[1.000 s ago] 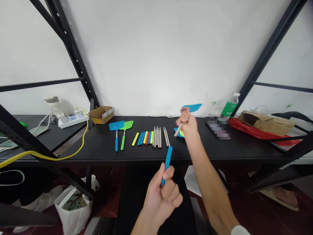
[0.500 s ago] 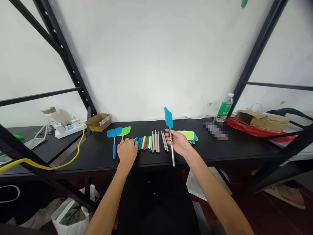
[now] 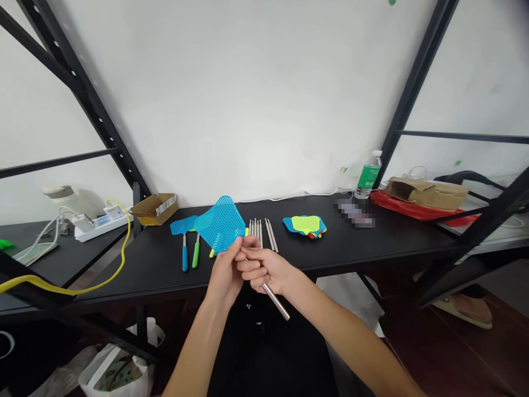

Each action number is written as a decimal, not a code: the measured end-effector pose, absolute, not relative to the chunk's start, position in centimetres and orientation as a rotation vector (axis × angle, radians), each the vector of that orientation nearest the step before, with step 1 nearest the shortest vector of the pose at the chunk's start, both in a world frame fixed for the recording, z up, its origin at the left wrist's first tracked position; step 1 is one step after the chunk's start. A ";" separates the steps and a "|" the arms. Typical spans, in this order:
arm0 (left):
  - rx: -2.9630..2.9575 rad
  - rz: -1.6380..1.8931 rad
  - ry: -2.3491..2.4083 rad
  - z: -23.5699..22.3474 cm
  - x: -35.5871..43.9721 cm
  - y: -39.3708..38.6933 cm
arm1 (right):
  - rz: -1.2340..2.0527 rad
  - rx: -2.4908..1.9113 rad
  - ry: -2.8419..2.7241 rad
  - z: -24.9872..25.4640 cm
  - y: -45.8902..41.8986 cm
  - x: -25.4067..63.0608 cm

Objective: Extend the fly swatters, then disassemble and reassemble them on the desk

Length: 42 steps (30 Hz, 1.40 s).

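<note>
My hands meet in front of the table, holding a blue plastic fly swatter head (image 3: 219, 224) with a mesh face. My left hand (image 3: 225, 270) closes at the base of that head, and anything else in its palm is hidden. My right hand (image 3: 266, 270) is shut around the steel rod (image 3: 275, 301), whose end sticks out toward the lower right. Behind my hands, a row of coloured handles (image 3: 247, 231) and thin metal rods (image 3: 260, 231) are mostly hidden. Two finished swatters (image 3: 189, 242) lie at left. Stacked swatter heads (image 3: 305, 224) lie at right.
The black table (image 3: 363, 248) has a front edge below the items. A cardboard box (image 3: 155, 209) stands at its left end, and a green-labelled water bottle (image 3: 367, 175) and pixelated object (image 3: 355, 213) at right. A red bag and brown parcel (image 3: 425, 194) lie farther right.
My left hand has left the row of handles and joined my right at the swatter. The swatter has tilted from upright, its head now to the left and rod toward the lower right.
</note>
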<state>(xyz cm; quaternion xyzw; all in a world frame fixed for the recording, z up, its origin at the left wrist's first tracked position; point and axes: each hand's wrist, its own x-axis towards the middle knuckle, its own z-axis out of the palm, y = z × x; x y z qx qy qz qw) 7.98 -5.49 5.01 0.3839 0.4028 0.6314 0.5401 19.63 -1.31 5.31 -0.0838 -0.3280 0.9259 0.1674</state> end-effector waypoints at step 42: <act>1.749 1.118 2.112 4.7 0.6 -4.7 | 0.840 -1.227 -1.603 5.6 9.1 28.6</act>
